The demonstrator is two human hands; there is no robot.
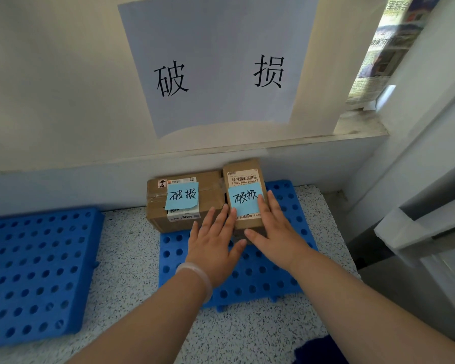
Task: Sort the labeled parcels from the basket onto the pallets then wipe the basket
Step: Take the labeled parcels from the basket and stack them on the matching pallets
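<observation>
Both hands are on the narrow parcel right now, setting it on the blue pallet under the wall sign that reads 破损. Makes sense, since the parcel's blue sticky note carries the same two characters, so it's landing in the matching spot.

The left hand has its fingers spread flat against the parcel's left edge. The right hand lies along the right side with its fingers stretched out over the top. So neither hand is really clamped on it; they look more like they're pressing and nudging it snug against the wider parcel next to it, which has its own 破损 note. The two boxes sit just beside each other at the back of the pallet, close to the wall.

A second pallet lies to the left on the floor. The basket isn't in view, so I'd guess the wiping isn't done yet.
</observation>
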